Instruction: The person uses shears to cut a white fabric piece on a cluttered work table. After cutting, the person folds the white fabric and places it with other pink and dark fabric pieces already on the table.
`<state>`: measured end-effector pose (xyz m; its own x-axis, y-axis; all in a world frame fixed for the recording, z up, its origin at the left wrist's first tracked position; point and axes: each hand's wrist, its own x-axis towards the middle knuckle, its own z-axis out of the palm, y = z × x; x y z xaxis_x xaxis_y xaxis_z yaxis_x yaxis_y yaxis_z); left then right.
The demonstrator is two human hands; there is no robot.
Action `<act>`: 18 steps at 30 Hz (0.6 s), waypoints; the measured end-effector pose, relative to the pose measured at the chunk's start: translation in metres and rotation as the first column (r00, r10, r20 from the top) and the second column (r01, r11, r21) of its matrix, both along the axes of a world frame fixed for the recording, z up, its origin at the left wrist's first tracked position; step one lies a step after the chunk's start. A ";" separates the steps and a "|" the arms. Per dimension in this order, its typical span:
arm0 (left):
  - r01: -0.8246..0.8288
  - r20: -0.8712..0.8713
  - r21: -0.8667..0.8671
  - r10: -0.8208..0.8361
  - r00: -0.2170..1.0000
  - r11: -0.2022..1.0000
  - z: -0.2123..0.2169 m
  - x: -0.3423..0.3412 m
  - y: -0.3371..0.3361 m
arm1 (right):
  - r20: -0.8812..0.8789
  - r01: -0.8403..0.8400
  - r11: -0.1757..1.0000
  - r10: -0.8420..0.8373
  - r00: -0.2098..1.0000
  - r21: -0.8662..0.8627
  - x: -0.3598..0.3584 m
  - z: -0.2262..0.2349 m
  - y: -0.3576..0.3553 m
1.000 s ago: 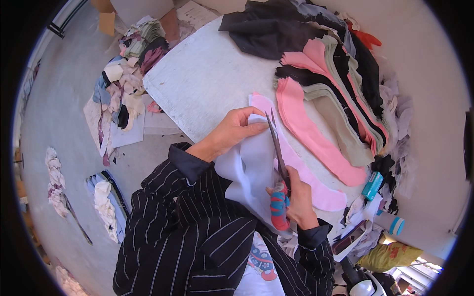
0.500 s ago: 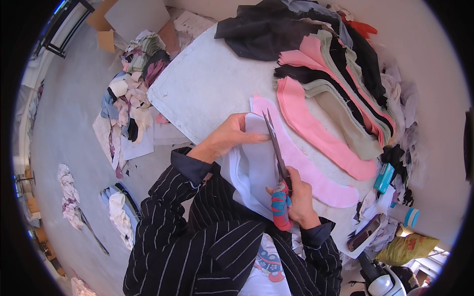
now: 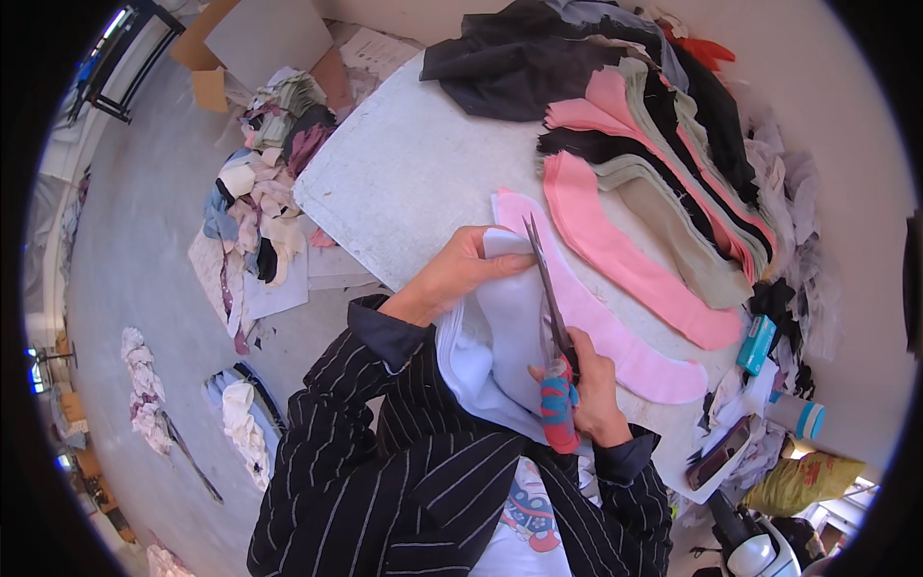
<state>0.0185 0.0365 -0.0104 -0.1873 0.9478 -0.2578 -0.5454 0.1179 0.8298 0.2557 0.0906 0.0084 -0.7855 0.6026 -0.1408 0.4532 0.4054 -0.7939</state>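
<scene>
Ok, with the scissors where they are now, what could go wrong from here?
1. The left hand has its thumb tip close beside the blades of the scissors in the right hand, so a slip could nick it.
2. The whitish fabric hangs in loose folds below the pinch; it might shift and be cut unevenly.
3. The pale pink piece shows right behind the blades, so a stray snip might catch it.

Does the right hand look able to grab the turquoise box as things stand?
Probably not: the right hand is holding the scissors. Otherwise the way to the turquoise box looks fairly open, with pale pink fabric lying low between.
</scene>
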 end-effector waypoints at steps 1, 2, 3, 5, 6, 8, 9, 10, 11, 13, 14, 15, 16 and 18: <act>0.001 0.056 0.004 -0.002 0.998 1.000 -0.002 0.001 0.000 | -0.012 -0.002 1.000 0.002 1.000 -0.025 0.001 0.002 0.000; 0.004 0.111 0.011 -0.005 0.994 1.000 -0.004 0.003 0.001 | -0.024 -0.002 0.999 0.001 1.000 -0.047 0.002 0.003 0.000; 0.007 0.128 0.018 -0.010 0.992 1.000 -0.007 0.003 0.002 | -0.029 0.005 0.998 -0.007 1.000 -0.067 0.004 0.002 0.000; 0.014 0.161 0.032 -0.019 0.987 0.999 -0.012 0.004 0.004 | -0.038 0.019 0.994 -0.024 0.999 -0.106 0.007 -0.001 0.002; 0.014 0.132 0.030 -0.018 0.991 0.999 -0.012 0.004 0.004 | -0.034 0.021 0.994 -0.025 0.999 -0.109 0.007 0.000 0.003; 0.014 0.075 0.026 -0.016 0.997 1.000 -0.011 0.005 0.005 | -0.027 0.026 0.993 -0.029 0.999 -0.113 0.008 0.002 0.006; 0.008 0.071 0.028 -0.010 0.997 1.000 -0.010 0.005 0.005 | -0.020 0.011 0.995 -0.013 1.000 -0.101 0.007 0.004 0.007; 0.001 0.067 0.030 -0.003 0.998 1.000 -0.009 0.004 0.004 | -0.013 -0.004 0.996 0.003 1.000 -0.089 0.005 0.007 0.009; -0.004 0.066 0.031 0.002 0.998 1.000 -0.009 0.004 0.004 | -0.003 -0.017 0.997 0.017 1.000 -0.079 0.002 0.011 0.011; 0.035 0.033 0.026 -0.036 0.999 0.999 -0.009 0.008 0.004 | 0.032 -0.022 0.996 0.025 0.999 -0.086 0.000 0.019 0.014; 0.055 0.015 0.025 -0.056 0.998 0.998 -0.010 0.009 0.004 | 0.047 -0.024 0.996 0.028 0.998 -0.087 -0.001 0.022 0.014; 0.044 0.033 0.028 -0.045 0.998 0.999 -0.010 0.010 0.003 | 0.059 -0.024 0.996 0.029 0.998 -0.087 -0.002 0.024 0.014; 0.032 0.052 0.032 -0.034 0.998 0.999 -0.008 0.010 0.002 | 0.070 -0.024 0.996 0.030 0.997 -0.087 -0.002 0.025 0.014; 0.013 0.095 0.033 -0.016 0.995 0.999 -0.007 0.011 0.000 | 0.085 -0.031 0.996 0.039 0.996 -0.087 -0.002 0.025 0.014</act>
<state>0.0299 0.0368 -0.0176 -0.1500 0.9584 -0.2430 -0.6204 0.1001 0.7779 0.2539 0.1048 0.0338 -0.7886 0.5576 -0.2594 0.5087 0.3545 -0.7845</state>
